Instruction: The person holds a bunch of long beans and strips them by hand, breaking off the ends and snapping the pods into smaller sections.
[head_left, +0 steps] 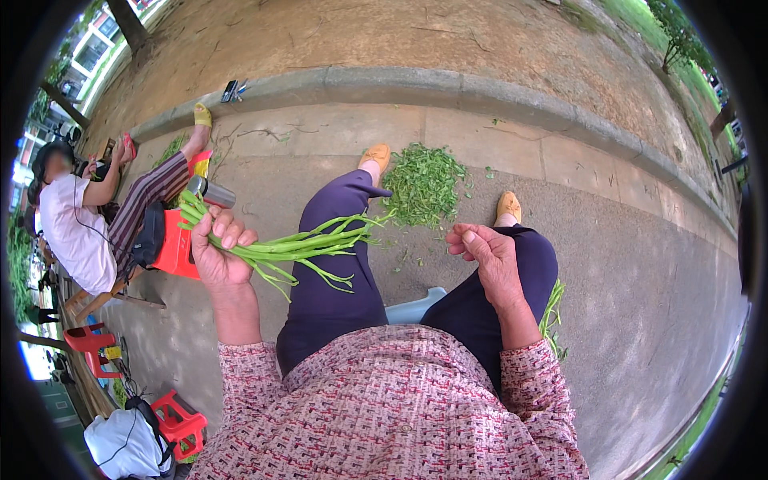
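Observation:
My left hand [222, 256] is closed around a bunch of long green vegetable stems [308, 246]. Their thin, branching ends point right, across my left thigh. Over my right knee, my right hand [490, 262] is closed with thumb and fingertips pinched together; whatever may be between them is too small to make out. A heap of torn green leaves [422, 186] lies on the pavement between my feet, with a few scraps scattered around it. More green stems [550, 318] rest on the ground beside my right thigh, partly hidden by my leg and sleeve.
A light blue plastic piece [414, 306] shows between my thighs. To the left are a red stool [174, 250], a metal flask [214, 193] and a seated person [78, 228]. Further back stand other red stools [180, 424] near a pale bag [128, 444]. A curb [432, 86] runs ahead.

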Demonstrator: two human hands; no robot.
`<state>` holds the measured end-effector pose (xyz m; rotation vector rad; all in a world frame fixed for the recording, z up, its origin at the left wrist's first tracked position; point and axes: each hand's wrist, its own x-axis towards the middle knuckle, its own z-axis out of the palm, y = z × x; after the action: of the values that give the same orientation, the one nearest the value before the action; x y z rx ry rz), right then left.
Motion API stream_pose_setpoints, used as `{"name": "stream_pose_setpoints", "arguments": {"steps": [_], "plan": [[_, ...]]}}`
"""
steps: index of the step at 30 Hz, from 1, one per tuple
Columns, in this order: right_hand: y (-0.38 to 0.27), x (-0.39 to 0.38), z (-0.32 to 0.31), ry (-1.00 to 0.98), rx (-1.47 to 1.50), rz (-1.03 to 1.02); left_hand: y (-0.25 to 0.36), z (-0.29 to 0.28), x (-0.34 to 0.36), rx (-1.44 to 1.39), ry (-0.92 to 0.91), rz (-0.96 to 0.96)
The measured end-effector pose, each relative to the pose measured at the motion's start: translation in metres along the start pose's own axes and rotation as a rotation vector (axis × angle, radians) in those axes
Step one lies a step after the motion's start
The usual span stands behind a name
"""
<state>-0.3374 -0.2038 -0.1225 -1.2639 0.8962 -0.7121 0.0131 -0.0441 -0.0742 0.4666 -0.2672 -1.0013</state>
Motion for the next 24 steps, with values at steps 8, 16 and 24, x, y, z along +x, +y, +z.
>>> {"name": "stream_pose_setpoints", "arguments": {"steps": [8, 16, 24], "plan": [[0.019, -0.003, 0.007, -0.088, -0.034, 0.041, 0.033, -0.031, -0.009, -0.077, 0.079, 0.040], [0.055, 0.009, 0.009, -0.190, -0.276, 0.045, 0.050, -0.059, -0.019, -0.153, 0.156, 0.072], [0.041, 0.054, 0.061, -0.077, -0.619, -0.256, 0.050, -0.057, -0.018, -0.126, 0.101, 0.037]]}}
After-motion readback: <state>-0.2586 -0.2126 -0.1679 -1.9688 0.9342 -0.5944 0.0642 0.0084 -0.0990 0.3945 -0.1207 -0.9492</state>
